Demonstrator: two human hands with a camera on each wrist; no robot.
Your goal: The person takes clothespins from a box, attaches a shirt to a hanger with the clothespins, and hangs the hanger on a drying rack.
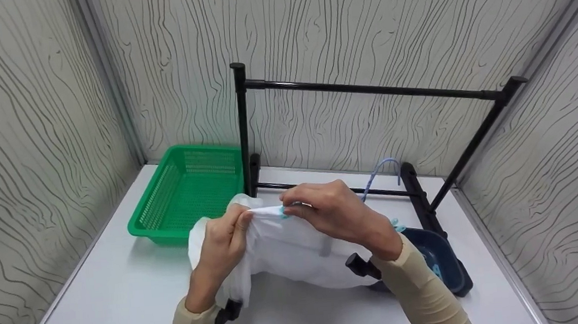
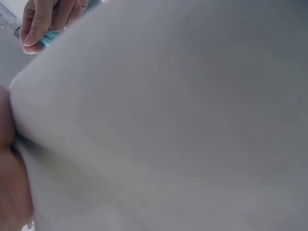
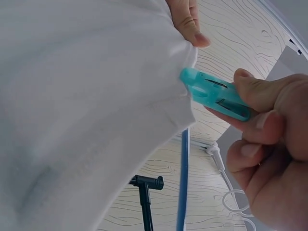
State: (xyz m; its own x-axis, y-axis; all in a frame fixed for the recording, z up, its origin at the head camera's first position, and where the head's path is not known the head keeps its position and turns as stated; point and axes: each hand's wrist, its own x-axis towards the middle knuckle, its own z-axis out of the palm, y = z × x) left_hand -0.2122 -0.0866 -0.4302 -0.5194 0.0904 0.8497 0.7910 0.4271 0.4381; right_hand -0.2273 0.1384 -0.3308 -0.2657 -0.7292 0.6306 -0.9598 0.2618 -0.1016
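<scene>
A white cloth (image 1: 295, 253) spreads in front of me, its upper edge stretched between both hands. My left hand (image 1: 223, 240) grips that edge, thumb against fingers. My right hand (image 1: 338, 212) pinches a teal clothespin (image 3: 216, 94) between thumb and fingers. In the right wrist view the clothespin's tip meets the cloth's edge; whether it bites on it I cannot tell. A blue rod (image 3: 184, 178) runs beside the cloth there. The blue hook of a hanger (image 1: 381, 165) shows behind my right hand, its lower part hidden. Cloth fills most of the left wrist view.
A green plastic basket (image 1: 151, 235) stands at the left. Behind the cloth rises a black rack (image 1: 375, 90) with a high crossbar. A dark blue basin (image 1: 453, 262) at the right holds teal clothespins (image 1: 436, 269). Patterned walls (image 1: 37, 123) enclose the white table (image 1: 101, 307).
</scene>
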